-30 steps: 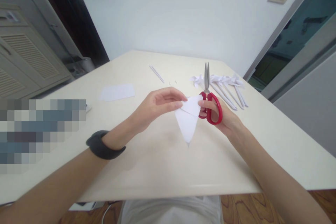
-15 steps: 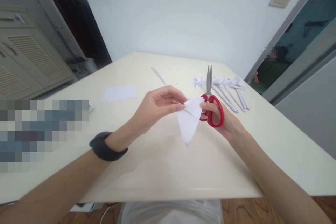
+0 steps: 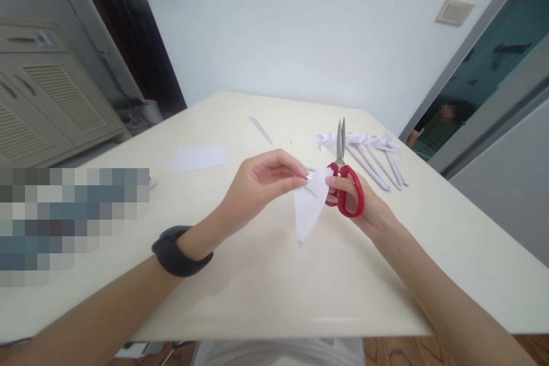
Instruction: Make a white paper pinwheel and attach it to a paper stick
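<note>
Between my two hands, above the table, hangs a folded piece of white paper [image 3: 307, 211] that narrows to a point at the bottom. My left hand [image 3: 270, 180], with a black band on its wrist, pinches the paper's upper left edge between thumb and fingertips. At the upper right edge, the thumb of my right hand [image 3: 364, 206] presses on the paper. The same hand carries red-handled scissors [image 3: 352, 197] around its fingers, their blades pointing away from me and nearly closed.
White rolled paper sticks with petal-like ends [image 3: 373, 154] lie at the back right. Two thin paper sticks [image 3: 261, 130] rest at the back, and flat white paper sheets [image 3: 199, 158] lie on the left. Through a doorway at right, a person [image 3: 446, 126] is visible.
The paper's lower tip has swung slightly left, and its upper edge looks more folded at my left fingertips. My view has tilted up a little. Both hands keep their hold.
</note>
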The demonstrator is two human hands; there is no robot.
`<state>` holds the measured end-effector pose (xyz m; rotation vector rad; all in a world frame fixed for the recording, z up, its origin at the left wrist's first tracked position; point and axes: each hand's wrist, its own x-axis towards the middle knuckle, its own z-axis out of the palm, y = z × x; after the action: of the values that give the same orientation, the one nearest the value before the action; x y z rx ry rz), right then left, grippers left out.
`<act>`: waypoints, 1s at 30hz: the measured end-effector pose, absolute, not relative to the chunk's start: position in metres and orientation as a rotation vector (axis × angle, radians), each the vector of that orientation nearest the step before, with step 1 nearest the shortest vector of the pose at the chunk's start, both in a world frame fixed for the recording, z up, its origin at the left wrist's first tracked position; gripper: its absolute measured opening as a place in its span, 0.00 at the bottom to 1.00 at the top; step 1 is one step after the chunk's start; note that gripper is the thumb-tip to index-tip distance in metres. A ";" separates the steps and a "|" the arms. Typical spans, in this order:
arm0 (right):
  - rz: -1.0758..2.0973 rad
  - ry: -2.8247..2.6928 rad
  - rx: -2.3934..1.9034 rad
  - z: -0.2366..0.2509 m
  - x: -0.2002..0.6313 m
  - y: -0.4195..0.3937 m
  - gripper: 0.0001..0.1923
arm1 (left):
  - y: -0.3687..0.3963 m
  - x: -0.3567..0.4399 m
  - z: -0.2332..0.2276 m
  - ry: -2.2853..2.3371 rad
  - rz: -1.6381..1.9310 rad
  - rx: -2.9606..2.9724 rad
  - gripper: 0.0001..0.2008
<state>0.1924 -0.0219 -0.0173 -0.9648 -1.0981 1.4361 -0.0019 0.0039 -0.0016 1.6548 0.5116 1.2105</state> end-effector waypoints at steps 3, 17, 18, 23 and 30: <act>1.406 -1.100 -0.998 -0.018 0.192 -0.022 0.14 | 0.003 -0.001 -0.001 0.540 1.227 1.664 0.05; 1.331 -1.120 -1.045 -0.020 0.192 -0.022 0.15 | 0.001 -0.001 -0.001 0.584 1.257 1.703 0.05; 1.326 -1.118 -1.048 -0.020 0.192 -0.022 0.15 | 0.001 -0.001 -0.001 0.597 1.257 1.706 0.05; 1.304 -1.119 -1.047 -0.021 0.193 -0.021 0.15 | 0.000 0.000 -0.001 0.603 1.264 1.707 0.05; 1.303 -1.125 -1.028 -0.020 0.193 -0.022 0.14 | 0.001 -0.002 -0.002 0.577 1.249 1.712 0.06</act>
<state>0.1926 -0.0219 -0.0202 -1.0284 -1.1252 1.3029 -0.0015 0.0006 -0.0016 1.7122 0.5768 1.2489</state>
